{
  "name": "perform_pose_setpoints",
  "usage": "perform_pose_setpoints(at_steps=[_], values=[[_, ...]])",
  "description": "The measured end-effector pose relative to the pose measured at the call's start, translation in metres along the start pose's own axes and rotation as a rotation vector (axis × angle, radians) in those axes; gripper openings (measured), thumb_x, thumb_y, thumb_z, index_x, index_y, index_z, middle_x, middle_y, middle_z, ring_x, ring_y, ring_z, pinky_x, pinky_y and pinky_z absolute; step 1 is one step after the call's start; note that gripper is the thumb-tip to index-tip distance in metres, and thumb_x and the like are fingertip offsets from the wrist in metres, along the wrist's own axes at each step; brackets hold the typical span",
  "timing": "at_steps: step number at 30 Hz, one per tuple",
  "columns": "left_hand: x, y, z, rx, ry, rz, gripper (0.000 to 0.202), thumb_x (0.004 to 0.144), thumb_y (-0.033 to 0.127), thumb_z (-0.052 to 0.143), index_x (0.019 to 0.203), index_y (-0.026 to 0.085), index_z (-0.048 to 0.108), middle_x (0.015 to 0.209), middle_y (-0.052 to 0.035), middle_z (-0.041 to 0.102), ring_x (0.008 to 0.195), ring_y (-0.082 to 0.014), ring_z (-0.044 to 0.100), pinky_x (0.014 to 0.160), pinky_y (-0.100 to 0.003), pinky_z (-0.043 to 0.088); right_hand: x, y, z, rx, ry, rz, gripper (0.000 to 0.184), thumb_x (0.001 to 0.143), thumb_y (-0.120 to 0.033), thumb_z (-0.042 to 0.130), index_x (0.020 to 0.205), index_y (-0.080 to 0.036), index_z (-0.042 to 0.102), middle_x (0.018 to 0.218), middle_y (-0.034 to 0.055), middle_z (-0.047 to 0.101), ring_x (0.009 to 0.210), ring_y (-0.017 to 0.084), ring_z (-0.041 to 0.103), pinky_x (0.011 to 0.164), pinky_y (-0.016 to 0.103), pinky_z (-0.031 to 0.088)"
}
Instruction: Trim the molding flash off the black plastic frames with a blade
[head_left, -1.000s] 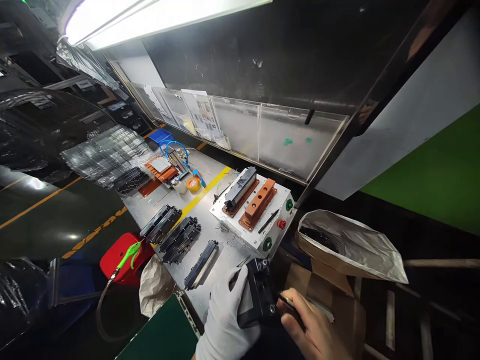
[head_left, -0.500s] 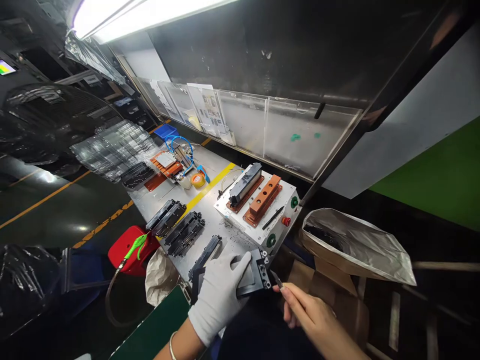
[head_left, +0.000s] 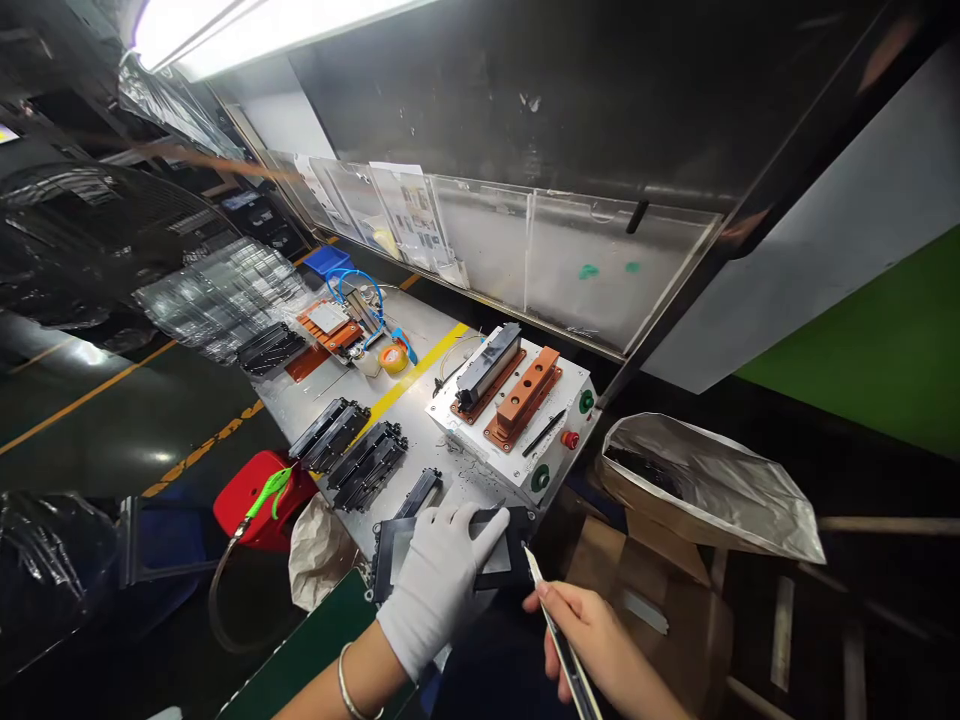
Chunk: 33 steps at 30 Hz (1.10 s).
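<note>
My left hand point(head_left: 439, 575), in a white glove, grips a black rectangular plastic housing point(head_left: 519, 535) near the table's front edge. The palm and fingers cover its middle. In my bare right hand point(head_left: 592, 630) is a slim utility knife point(head_left: 556, 632). Its blade points up and left, close to the housing's right end; whether it touches cannot be made out. Just behind the housing lies another black part point(head_left: 421, 492). Several similar black parts point(head_left: 367, 465) lie farther left on the metal table point(head_left: 442, 455).
A white fixture box point(head_left: 480, 435) carries brown blocks, a black part, a pen-like tool and buttons. Right of it stands a lined carton point(head_left: 712, 490). An air gun with a green handle point(head_left: 270, 490) rests on a red stool point(head_left: 232, 505). Orange tape point(head_left: 392, 358) sits farther back.
The housing has turned from tilted, end up, to lying flatter with its broad face showing. My right hand has moved slightly left and down, and the knife now shows along its length.
</note>
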<state>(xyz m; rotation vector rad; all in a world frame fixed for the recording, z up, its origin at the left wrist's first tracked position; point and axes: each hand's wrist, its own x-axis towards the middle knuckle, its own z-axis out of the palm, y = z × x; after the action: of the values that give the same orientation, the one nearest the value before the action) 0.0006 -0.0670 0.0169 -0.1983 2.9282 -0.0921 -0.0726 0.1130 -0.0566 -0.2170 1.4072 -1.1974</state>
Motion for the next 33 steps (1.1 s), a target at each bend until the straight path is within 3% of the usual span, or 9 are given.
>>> perform_pose_setpoints(at_steps=[4, 7, 10, 12, 15, 22, 28, 33], values=[[0.000, 0.001, 0.003, 0.012, -0.014, -0.007, 0.072, 0.074, 0.016, 0.058, 0.143, 0.029, 0.040, 0.120, -0.0148, 0.057, 0.100, -0.0354, 0.058, 0.082, -0.053, 0.049, -0.003, -0.004, 0.004, 0.286, -0.047, 0.075, 0.069, 0.078, -0.079, 0.053, 0.101, -0.015, 0.063, 0.054, -0.0023, 0.056, 0.040, 0.010, 0.052, 0.040, 0.019, 0.036], [-0.001, -0.002, 0.003, -0.021, -0.042, -0.007, 0.071, 0.078, 0.022, 0.060, 0.145, 0.029, 0.038, 0.120, -0.0143, 0.057, 0.098, -0.0347, 0.058, 0.082, -0.053, 0.048, -0.008, -0.010, -0.009, 0.300, -0.041, 0.051, 0.070, 0.082, -0.077, 0.050, 0.114, -0.016, 0.064, 0.059, -0.0020, 0.054, 0.044, 0.011, 0.052, 0.044, 0.022, 0.040], [-0.002, -0.004, 0.001, -0.094, -0.046, -0.009, 0.072, 0.079, 0.037, 0.066, 0.145, 0.030, 0.037, 0.119, -0.0119, 0.057, 0.097, -0.0344, 0.057, 0.081, -0.053, 0.048, -0.007, -0.010, -0.032, -0.108, 0.151, -0.243, 0.068, 0.088, -0.077, 0.041, 0.125, -0.025, 0.066, 0.076, 0.0025, 0.057, 0.068, 0.019, 0.061, 0.068, 0.035, 0.051], [-0.003, -0.005, -0.002, -0.116, -0.051, -0.013, 0.072, 0.079, 0.043, 0.067, 0.144, 0.031, 0.038, 0.120, -0.0102, 0.058, 0.096, -0.0341, 0.057, 0.080, -0.052, 0.049, -0.005, -0.007, -0.045, -0.510, 0.339, -0.442, 0.056, 0.092, -0.072, 0.039, 0.127, -0.037, 0.065, 0.088, 0.0040, 0.057, 0.083, 0.023, 0.060, 0.083, 0.045, 0.048], [-0.004, -0.005, -0.006, -0.103, -0.066, 0.007, 0.068, 0.081, 0.042, 0.064, 0.143, 0.032, 0.038, 0.120, -0.0101, 0.058, 0.095, -0.0334, 0.058, 0.079, -0.052, 0.049, -0.001, -0.001, -0.056, -0.872, 0.477, -0.622, 0.041, 0.099, -0.063, 0.037, 0.132, -0.048, 0.057, 0.093, 0.0035, 0.056, 0.088, 0.023, 0.057, 0.084, 0.047, 0.046], [-0.005, -0.005, -0.013, -0.058, -0.090, 0.044, 0.071, 0.078, 0.033, 0.064, 0.144, 0.030, 0.037, 0.119, -0.0125, 0.058, 0.097, -0.0343, 0.058, 0.079, -0.052, 0.049, 0.004, -0.003, -0.061, -1.045, 0.507, -0.827, 0.038, 0.103, -0.051, 0.039, 0.133, -0.040, 0.059, 0.091, 0.0039, 0.057, 0.083, 0.020, 0.058, 0.078, 0.039, 0.049], [-0.005, -0.006, -0.023, -0.103, -0.152, 0.099, 0.082, 0.072, 0.034, 0.074, 0.144, 0.032, 0.036, 0.123, -0.0123, 0.056, 0.097, -0.0322, 0.057, 0.082, -0.049, 0.048, 0.003, -0.013, -0.071, -1.082, 0.413, -0.848, 0.036, 0.102, -0.050, 0.041, 0.131, -0.040, 0.061, 0.092, 0.0049, 0.059, 0.083, 0.020, 0.057, 0.078, 0.040, 0.050], [-0.003, -0.008, -0.025, -0.064, -0.161, 0.088, 0.074, 0.075, 0.034, 0.072, 0.142, 0.035, 0.038, 0.121, -0.0109, 0.058, 0.093, -0.0313, 0.058, 0.076, -0.046, 0.048, -0.002, -0.016, -0.074, -1.066, 0.362, -0.831, 0.033, 0.101, -0.048, 0.047, 0.129, -0.041, 0.062, 0.094, 0.0046, 0.059, 0.084, 0.021, 0.057, 0.078, 0.038, 0.051]])
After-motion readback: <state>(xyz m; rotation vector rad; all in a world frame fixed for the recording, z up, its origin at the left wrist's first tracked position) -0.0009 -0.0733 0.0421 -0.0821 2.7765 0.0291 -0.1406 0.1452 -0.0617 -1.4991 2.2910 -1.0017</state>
